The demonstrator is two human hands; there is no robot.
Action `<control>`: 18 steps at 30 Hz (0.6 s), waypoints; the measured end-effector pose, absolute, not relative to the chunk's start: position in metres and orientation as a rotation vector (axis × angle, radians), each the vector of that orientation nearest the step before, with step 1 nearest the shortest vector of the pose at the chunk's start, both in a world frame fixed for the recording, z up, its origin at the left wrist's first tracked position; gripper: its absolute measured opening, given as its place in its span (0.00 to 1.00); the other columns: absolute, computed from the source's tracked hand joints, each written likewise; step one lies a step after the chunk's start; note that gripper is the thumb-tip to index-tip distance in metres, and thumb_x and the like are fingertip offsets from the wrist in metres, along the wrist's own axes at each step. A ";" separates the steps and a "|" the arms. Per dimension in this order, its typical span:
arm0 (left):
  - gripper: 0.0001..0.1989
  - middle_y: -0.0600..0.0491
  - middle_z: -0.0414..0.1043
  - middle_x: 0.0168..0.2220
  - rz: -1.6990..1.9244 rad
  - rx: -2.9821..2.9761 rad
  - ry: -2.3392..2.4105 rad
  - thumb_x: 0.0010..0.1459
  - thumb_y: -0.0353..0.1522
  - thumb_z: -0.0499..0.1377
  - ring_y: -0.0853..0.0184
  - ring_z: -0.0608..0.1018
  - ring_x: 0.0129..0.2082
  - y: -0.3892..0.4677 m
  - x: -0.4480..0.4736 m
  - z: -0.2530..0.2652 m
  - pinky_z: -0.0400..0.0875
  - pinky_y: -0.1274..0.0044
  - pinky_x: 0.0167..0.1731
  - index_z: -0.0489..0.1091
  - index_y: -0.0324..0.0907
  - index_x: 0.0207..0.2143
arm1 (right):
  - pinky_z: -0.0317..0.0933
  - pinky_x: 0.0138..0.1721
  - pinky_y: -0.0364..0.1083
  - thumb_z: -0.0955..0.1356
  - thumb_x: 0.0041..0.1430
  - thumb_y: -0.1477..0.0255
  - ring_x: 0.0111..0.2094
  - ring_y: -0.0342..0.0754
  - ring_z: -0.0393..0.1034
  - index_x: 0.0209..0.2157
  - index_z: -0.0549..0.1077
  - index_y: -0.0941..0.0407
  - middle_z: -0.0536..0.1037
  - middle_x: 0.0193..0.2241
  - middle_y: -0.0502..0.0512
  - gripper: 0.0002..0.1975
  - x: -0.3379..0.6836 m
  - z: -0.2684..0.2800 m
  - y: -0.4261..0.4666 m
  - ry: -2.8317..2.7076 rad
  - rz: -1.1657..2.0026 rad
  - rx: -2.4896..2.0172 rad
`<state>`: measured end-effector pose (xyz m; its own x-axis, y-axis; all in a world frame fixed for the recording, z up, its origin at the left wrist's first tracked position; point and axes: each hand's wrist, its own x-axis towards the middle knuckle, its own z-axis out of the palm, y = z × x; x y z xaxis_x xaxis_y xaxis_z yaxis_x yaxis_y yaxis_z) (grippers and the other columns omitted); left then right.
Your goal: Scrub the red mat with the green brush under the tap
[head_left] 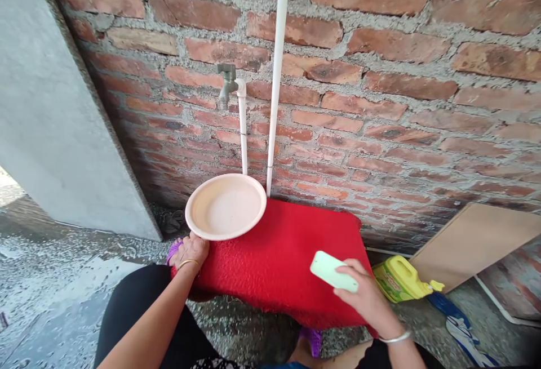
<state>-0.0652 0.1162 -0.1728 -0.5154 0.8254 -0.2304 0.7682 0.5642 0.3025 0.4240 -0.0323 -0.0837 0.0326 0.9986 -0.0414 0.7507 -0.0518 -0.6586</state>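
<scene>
A pale peach plastic basin (228,209) sits tilted at the left end of a low surface covered by a red cloth (287,245). My left hand (195,249) is closed at the basin's near left rim, its fingertips partly hidden there. Over the right part of the cloth, my right hand (359,287) grips a pale green, flat, rounded block (332,269) with small holes near its ends. The underside of that block is hidden, so its exact kind does not show.
Behind the basin, a grey tap (227,84) and a white pipe (275,76) stand against the brick wall. To the right are a yellow jug (397,279), a tan board (477,245) and flip-flops (462,335). A grey slab (80,98) leans at left above wet ground.
</scene>
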 end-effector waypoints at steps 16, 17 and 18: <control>0.31 0.29 0.71 0.64 0.276 1.193 2.413 0.68 0.43 0.45 0.38 0.73 0.65 0.117 -0.068 -0.175 0.65 0.48 0.61 0.70 0.36 0.64 | 0.72 0.55 0.56 0.71 0.39 0.64 0.51 0.63 0.78 0.36 0.81 0.48 0.79 0.48 0.58 0.18 0.485 -0.102 -0.048 -1.678 0.724 -2.062; 0.31 0.29 0.71 0.64 0.270 1.193 2.410 0.68 0.43 0.46 0.38 0.73 0.65 0.117 -0.068 -0.175 0.65 0.48 0.61 0.70 0.36 0.64 | 0.72 0.55 0.58 0.70 0.38 0.63 0.51 0.65 0.79 0.34 0.80 0.46 0.80 0.48 0.58 0.17 0.508 -0.100 -0.057 -1.629 0.657 -2.133; 0.31 0.29 0.71 0.65 0.267 1.192 2.407 0.68 0.43 0.46 0.38 0.73 0.65 0.117 -0.068 -0.175 0.65 0.48 0.61 0.70 0.36 0.64 | 0.72 0.55 0.59 0.70 0.36 0.62 0.51 0.67 0.79 0.33 0.80 0.45 0.81 0.46 0.59 0.16 0.530 -0.098 -0.066 -1.584 0.587 -2.189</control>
